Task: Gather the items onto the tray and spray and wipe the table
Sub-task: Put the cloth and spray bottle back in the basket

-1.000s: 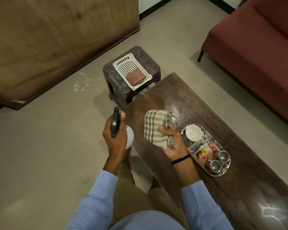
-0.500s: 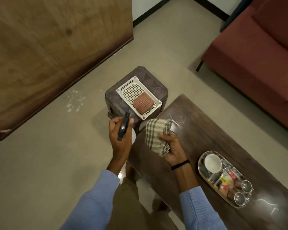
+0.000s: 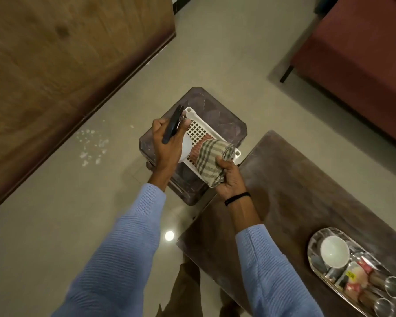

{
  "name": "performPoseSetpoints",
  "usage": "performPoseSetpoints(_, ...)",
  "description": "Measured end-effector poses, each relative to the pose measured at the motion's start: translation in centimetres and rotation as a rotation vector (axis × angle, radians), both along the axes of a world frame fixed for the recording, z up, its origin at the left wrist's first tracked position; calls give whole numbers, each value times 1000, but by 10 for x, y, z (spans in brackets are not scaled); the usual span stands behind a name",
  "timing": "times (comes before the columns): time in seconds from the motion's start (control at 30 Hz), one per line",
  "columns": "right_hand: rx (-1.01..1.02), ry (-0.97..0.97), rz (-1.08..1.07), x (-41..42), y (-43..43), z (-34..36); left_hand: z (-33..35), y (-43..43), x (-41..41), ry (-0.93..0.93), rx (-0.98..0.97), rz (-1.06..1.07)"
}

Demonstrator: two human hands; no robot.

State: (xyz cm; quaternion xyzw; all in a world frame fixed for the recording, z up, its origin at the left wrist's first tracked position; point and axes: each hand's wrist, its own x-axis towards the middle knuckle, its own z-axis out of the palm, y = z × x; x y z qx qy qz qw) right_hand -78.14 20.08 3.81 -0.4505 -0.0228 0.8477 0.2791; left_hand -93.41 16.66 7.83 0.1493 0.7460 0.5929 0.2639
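My left hand (image 3: 166,145) grips a spray bottle (image 3: 185,149) with a white body and a black trigger head, held over the white plastic basket (image 3: 198,131) on the stool. My right hand (image 3: 229,177) holds a checked cloth (image 3: 212,159), bunched, above the basket's near end and a reddish-brown folded cloth (image 3: 198,150) lying in it. The dark wooden table (image 3: 295,191) lies to the right. At its near right a steel oval tray (image 3: 316,242) carries a white cup (image 3: 334,251), two small steel glasses and several packets.
A dark brown plastic stool (image 3: 224,117) stands at the table's far end. A maroon sofa (image 3: 361,49) runs along the right. A large wooden panel (image 3: 55,65) fills the upper left. White flecks lie on the tiled floor (image 3: 92,143).
Both hands have moved away from the table to above the basket on the stool, carrying the spray bottle and cloth. The view has shifted, so the tray sits lower right.
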Motion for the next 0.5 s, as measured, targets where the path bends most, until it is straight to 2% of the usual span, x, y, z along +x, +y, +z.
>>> performPoseSetpoints(0.27,-46,-153,-49,-40,28,-86,-77,43,-33,9,-29,-62)
performPoseSetpoints(0.4,32,-215,-102,-44,35,-117,-104,53,-42,19,-23,-108)
performPoseSetpoints(0.5,137,-364,-130,-49,32,-128,-119,56,-47,49,-28,-128)
